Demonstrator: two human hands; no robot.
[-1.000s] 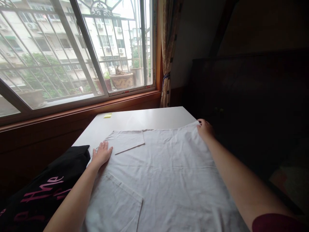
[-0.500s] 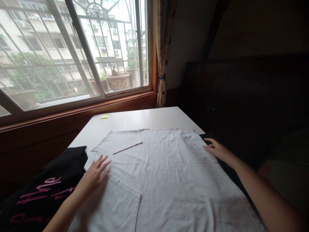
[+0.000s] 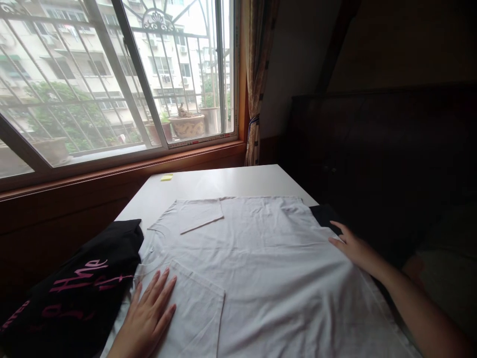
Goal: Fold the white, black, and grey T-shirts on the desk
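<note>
A white T-shirt (image 3: 261,258) lies spread on the white table (image 3: 238,179), its neckline to the left and its hem to the right. Both sleeves are laid inward over the body. My left hand (image 3: 149,308) rests flat on the shirt just below the neckline, fingers stretched out and holding nothing. At the hem on the right, my right hand (image 3: 352,248) has its thumb and fingers apart; one fingertip touches the white cloth. Wrinkles run across the lower part of the shirt near me.
A black garment with pink lettering (image 3: 70,288) lies at the table's left edge. Dark cloth (image 3: 324,215) shows beyond the hem at right. A yellow sticky note (image 3: 166,177) is at the far left corner. A barred window (image 3: 149,74) and a tied curtain (image 3: 254,99) stand behind.
My left hand has moved nearer to me, down from the neckline, and lies flatter. The right hand has shifted slightly toward me along the hem. The view has turned slightly left.
</note>
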